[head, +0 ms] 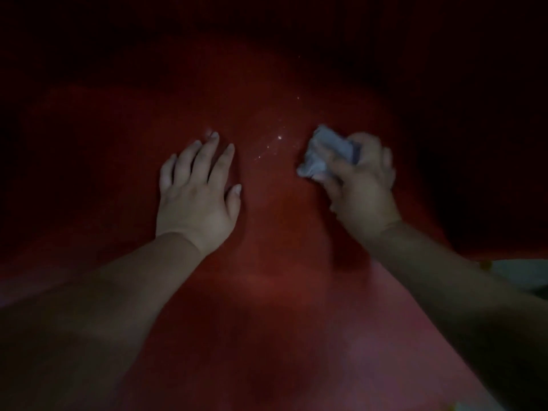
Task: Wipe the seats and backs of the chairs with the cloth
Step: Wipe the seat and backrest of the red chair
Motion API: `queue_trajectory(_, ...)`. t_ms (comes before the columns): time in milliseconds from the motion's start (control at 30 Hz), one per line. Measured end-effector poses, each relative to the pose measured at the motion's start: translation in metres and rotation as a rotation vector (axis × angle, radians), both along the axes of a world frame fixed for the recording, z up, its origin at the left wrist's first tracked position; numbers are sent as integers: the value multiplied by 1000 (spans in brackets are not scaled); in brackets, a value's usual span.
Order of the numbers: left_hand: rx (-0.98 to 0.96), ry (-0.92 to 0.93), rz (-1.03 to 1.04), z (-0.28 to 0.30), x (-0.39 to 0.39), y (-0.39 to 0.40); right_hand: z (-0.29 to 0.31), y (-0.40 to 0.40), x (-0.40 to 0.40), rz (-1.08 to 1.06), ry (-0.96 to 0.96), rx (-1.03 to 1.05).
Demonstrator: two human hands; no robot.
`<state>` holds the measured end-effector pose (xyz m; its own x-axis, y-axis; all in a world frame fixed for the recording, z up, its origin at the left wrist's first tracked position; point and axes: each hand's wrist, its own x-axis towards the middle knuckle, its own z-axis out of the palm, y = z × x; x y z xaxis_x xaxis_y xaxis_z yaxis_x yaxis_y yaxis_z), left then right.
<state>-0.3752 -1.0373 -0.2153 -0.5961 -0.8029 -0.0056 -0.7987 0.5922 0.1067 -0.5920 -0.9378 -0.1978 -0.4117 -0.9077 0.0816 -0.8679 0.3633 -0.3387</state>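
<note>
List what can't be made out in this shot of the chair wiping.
- Red chair, head view: its outline and whether this part is seat or back, lost in darkness.
- Cloth: its full size, bunched in the right hand.
- Bright specks beside the flat left hand: too small to tell droplets from dust.
- Pale object: cut off by the right edge.

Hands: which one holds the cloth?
The right hand, closed around the crumpled pale cloth. The left hand lies flat and empty, fingers spread on the red chair surface.
</note>
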Motion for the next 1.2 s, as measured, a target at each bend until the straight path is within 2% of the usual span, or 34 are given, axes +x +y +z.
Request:
queue_trajectory(100, 2, 0, 16, -6, -1, 0, -1, -20, -32, -387, -85, -21)
queue_trajectory(133, 3, 7, 23, -8, -1, 0, 0, -25, -27, -436, -111, -15)
queue_trajectory(167, 4, 17, 30, -9, 0, 1, 0, -28, -14, -384, -106, -10)
queue_trajectory(267, 0, 58, 33, -14, -1, 1, 1, -27, 23, 20, -73, 3)
queue_trajectory(300, -2, 73, 32, -15, -1, 0, 1, -29, 21, 79, -51, 18)
queue_trajectory(333, -3, 89, 33, -17, -2, 0, 1, -34, 12, 52, -27, 22)
queue_trajectory(433, 5, 157, 69, -21, -1, 0, 0, -55, -22, -331, -100, -36)
queue_trajectory(467, 8, 180, 84, -22, 0, 0, 0, -60, -21, -399, -122, -49)
queue_trajectory(500, 9, 200, 94, -24, 0, 1, 0, -63, -11, -370, -105, -47)
queue_trajectory(633, 6, 228, 90, -26, 1, 0, -1, -54, 38, 135, -43, 28)
queue_trajectory(700, 11, 230, 87, -27, 2, -1, -1, -61, 25, 113, -1, 46)
queue_trajectory(800, 19, 232, 86, -28, 3, -1, 1, -74, 4, -158, -30, 20)
queue_trajectory(833, 20, 231, 86, -28, 3, -2, 1, -75, 11, -155, -33, 6)
queue_trajectory(933, 15, 241, 76, -28, 3, -2, -1, -64, 52, 173, 27, 28)
queue_trajectory(1000, 23, 248, 77, -28, 4, -2, -1, -61, 56, 311, 45, 61)
queue_trajectory(1067, 25, 250, 83, -29, 4, -2, 1, -72, 36, 270, 96, 62)
queue_trajectory(1167, 43, 241, 83, -29, 4, -3, 1, -85, 15, -67, 21, 44)
queue_trajectory(1200, 46, 237, 82, -29, 4, -3, 2, -83, 21, -101, -3, 37)
